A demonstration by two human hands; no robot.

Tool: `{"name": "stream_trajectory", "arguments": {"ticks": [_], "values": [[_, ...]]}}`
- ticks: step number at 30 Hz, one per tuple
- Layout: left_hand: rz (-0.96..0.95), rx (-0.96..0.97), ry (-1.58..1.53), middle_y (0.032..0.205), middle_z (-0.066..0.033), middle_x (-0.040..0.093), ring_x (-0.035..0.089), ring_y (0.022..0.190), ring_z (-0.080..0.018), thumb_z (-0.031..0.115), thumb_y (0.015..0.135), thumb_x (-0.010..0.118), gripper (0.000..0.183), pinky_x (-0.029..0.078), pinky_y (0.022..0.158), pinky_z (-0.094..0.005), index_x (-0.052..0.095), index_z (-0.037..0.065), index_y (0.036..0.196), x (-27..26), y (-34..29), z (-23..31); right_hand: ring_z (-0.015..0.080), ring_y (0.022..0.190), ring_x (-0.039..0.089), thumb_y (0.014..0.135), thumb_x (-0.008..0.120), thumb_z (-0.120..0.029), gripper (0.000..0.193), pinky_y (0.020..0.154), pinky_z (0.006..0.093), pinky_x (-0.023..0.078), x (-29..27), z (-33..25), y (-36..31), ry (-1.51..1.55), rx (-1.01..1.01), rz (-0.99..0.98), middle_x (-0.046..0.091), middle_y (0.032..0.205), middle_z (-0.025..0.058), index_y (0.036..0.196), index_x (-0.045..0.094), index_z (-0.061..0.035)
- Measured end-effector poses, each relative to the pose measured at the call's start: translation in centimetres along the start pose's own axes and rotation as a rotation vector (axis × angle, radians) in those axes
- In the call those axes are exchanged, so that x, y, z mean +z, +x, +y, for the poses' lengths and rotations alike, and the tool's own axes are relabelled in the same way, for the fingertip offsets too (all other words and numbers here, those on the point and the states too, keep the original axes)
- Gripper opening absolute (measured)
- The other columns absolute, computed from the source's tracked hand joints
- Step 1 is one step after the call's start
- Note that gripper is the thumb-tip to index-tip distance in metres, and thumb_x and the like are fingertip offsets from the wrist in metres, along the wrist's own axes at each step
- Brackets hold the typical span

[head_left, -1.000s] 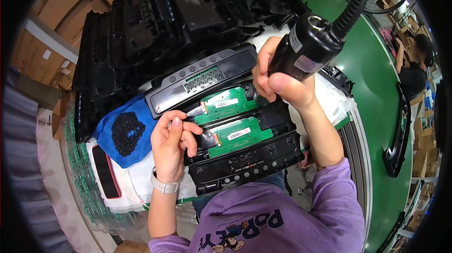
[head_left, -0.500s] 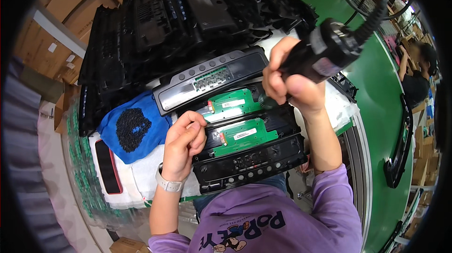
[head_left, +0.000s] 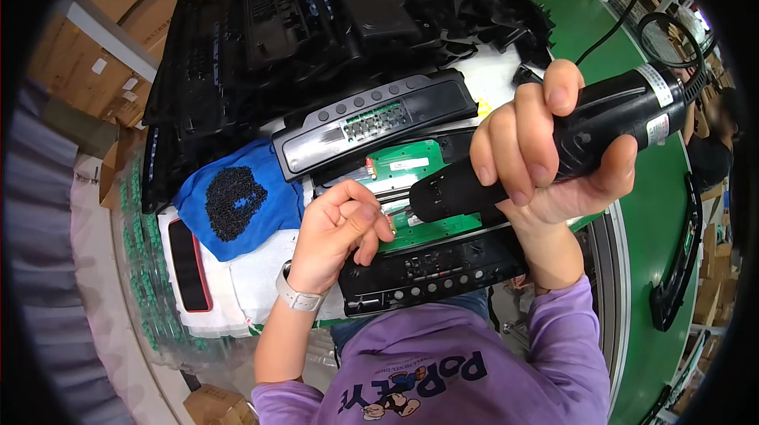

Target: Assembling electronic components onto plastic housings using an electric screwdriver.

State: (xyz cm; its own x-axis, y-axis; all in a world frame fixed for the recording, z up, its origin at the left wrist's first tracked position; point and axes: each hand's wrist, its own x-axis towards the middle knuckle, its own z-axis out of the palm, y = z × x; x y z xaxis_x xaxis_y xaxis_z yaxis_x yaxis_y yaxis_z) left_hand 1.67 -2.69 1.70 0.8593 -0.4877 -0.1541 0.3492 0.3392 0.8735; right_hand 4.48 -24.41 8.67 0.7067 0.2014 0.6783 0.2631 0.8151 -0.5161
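Black cylindrical corded electric screwdriver [head_left: 609, 117] in the right hand [head_left: 545, 168], over the white-covered surface [head_left: 253, 287]. Slants down-left, tip right at the fingertips of the left hand [head_left: 332, 227]; probably turned that way to bring tip and fingers together. Right hand wrapped around the barrel, thumb on the near side, fingers on the far side; likely a full grip to carry the tool's weight. Left hand half curled, thumb and index close together; cannot tell if pinching a tiny part. Under the tool nose: nearer green circuit board [head_left: 431, 232], partly hidden. Farther green circuit board with white label [head_left: 411, 156] just beyond, roughly parallel. Both laid face up, seemingly for access from above. Black plastic panel with grey button row [head_left: 435, 270] on the near side of both. Dark grey panel with black buttons and clear window [head_left: 371, 122] beyond the boards, angled. Blue cloth [head_left: 269, 232] to the left, under a heap of tiny black pieces [head_left: 235, 202]; probably spread to keep small stuff together, near the left hand. Black plastic housings [head_left: 379, 6] heaped at the back, likely to save room up front.
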Motion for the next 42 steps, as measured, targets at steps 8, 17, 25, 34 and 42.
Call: {"name": "stream_trajectory", "arguments": {"ticks": [8,17,25,34,42], "values": [[0.06,-0.033,0.034,0.061,-0.0096,0.061,0.049,0.037,-0.0092,0.01,0.087,0.057,0.013,0.034,0.035,-0.0178,0.051,0.001,0.08,0.4,-0.3,0.1,0.0112,0.047,0.047,0.082,0.057,-0.049,0.049,0.055,0.029,0.043,0.2,0.3,-0.3,-0.001,-0.016,0.022,0.047,0.062,-0.0006,0.102,0.042,-0.0069],[0.073,-0.032,0.056,0.06,-0.0089,0.06,0.048,0.037,-0.0083,0.01,0.086,0.059,0.012,0.032,0.034,-0.0176,0.053,0.001,0.079,0.5,-0.2,-0.1,0.0097,0.042,0.044,0.081,0.056,-0.052,0.05,0.05,0.0281,0.042,0.7,1.3,-0.5,-0.046,-0.031,0.061,0.046,0.06,-0.0016,0.101,0.043,-0.008],[0.066,-0.054,0.047,0.06,-0.0095,0.06,0.047,0.035,-0.0086,0.01,0.085,0.061,0.012,0.031,0.033,-0.0176,0.055,0.001,0.079,0.4,-0.3,0.0,0.0095,0.041,0.043,0.081,0.056,-0.053,0.05,0.05,0.028,0.042,0.7,1.5,-0.5,-0.048,-0.024,0.034,0.045,0.059,-0.0017,0.101,0.043,-0.0086],[0.394,0.32,0.206,0.075,-0.0095,0.062,0.045,0.051,-0.0056,0.012,0.087,0.056,0.014,0.034,0.045,-0.0168,0.055,-0.002,0.09,-0.2,-0.2,-0.2,0.0116,0.042,0.041,0.085,0.048,-0.049,0.047,0.049,0.0294,0.04,0.0,3.8,1.2,-0.105,0.091,0.134,0.045,0.059,0.0012,0.1,0.045,-0.0048],[0.388,0.493,-0.287,0.113,-0.0254,0.052,0.053,0.105,-0.0284,0.007,0.092,0.037,0.014,0.043,0.087,-0.0312,0.045,0.0,0.101,-1.2,-0.8,1.7,0.0118,0.045,0.044,0.078,0.066,-0.032,0.042,0.043,0.024,0.037,0.3,7.6,1.9,-0.317,0.274,0.034,0.046,0.058,0.0041,0.097,0.042,-0.0017]]}}
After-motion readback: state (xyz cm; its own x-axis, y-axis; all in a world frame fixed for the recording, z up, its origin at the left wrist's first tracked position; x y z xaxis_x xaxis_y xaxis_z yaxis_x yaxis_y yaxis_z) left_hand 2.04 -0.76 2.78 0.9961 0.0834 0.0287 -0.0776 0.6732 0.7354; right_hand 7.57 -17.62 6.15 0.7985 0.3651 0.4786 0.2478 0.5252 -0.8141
